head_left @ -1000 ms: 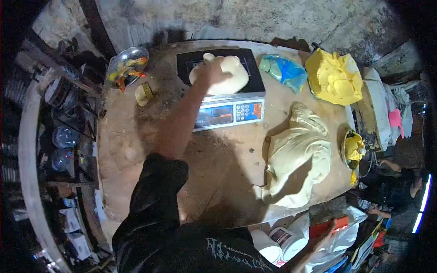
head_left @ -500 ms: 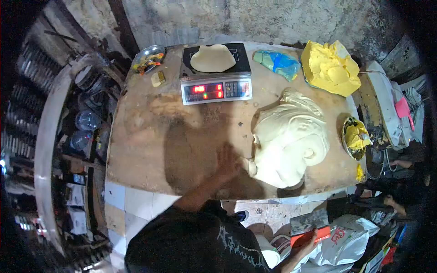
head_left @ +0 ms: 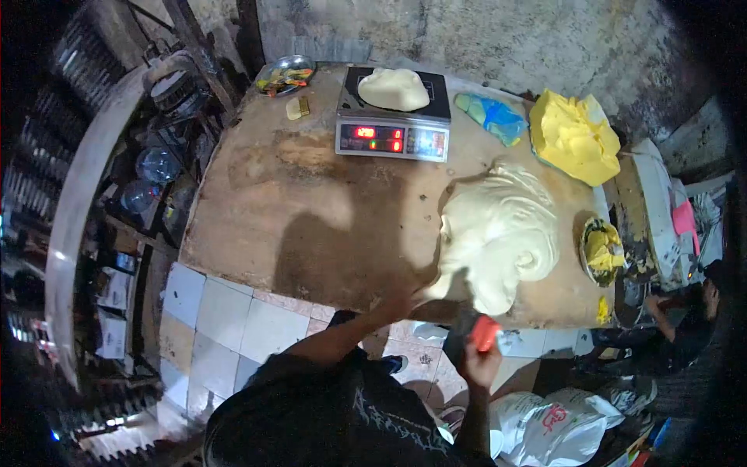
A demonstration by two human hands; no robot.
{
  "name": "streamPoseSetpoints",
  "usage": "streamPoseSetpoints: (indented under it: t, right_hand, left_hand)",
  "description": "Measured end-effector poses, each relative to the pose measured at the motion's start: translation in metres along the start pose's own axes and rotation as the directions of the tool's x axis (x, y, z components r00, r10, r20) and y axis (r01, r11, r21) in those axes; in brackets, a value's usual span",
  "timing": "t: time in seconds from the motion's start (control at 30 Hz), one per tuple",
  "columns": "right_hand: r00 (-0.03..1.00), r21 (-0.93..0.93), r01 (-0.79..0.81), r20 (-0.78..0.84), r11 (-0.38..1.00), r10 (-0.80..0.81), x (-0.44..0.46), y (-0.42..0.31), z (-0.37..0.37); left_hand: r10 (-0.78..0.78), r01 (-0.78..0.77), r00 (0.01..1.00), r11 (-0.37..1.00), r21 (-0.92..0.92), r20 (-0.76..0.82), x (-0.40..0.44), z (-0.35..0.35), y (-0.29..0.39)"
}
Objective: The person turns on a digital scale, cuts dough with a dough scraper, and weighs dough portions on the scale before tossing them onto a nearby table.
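A large pale mass of dough (head_left: pixel 498 233) lies on the right half of the wooden table. At its near left corner my left hand (head_left: pixel 400 302), dim and partly in shadow, grips a pulled-out edge of the dough. My right hand (head_left: pixel 482 364) is closed around the red handle of a dough scraper (head_left: pixel 484 333), its dark blade tilted up beside the dough's front edge. Another lump of dough (head_left: pixel 394 89) rests on the digital scale (head_left: pixel 392 142), whose red digits are lit.
Behind the dough lie a blue plastic bag (head_left: pixel 492 117) and a big yellow block of fat (head_left: pixel 574 136). A bowl of yellow fat (head_left: pixel 602 251) sits at the right edge. A metal dish (head_left: pixel 285 75) stands back left. Another person (head_left: pixel 685 319) is at the right, beyond white sacks (head_left: pixel 554 424).
My right hand has raised the scraper from below the table to the dough's front edge. My left hand has drawn the dough's corner toward me. The view has shifted.
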State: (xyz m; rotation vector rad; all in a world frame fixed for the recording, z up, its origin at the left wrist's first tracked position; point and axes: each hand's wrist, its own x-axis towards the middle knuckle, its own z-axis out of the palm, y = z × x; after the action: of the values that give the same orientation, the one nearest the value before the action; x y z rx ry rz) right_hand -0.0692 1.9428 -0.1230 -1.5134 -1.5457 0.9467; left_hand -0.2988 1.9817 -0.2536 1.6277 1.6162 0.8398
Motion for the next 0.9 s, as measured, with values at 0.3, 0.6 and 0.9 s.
streamPoseSetpoints:
  t: [0.3, 0.6, 0.9]
  right_hand:
    - [0.966, -0.606, 0.144, 0.258, 0.782, 0.022, 0.155, -0.058, 0.19]
    - [0.987, 0.173, -0.093, -0.116, 0.981, 0.114, 0.186, -0.106, 0.165]
    - [0.85, 0.444, -0.216, -0.352, 0.869, 0.391, 0.111, -0.063, 0.129]
  left_hand:
    - [-0.267, 0.367, 0.896, 0.895, -0.252, 0.354, -0.023, -0.064, -0.074]
    - [0.33, -0.423, 0.425, 0.896, 0.137, -0.843, 0.288, -0.348, 0.006]
    - [0.149, -0.24, 0.822, 0.966, -0.097, -0.549, 0.352, -0.319, -0.02]
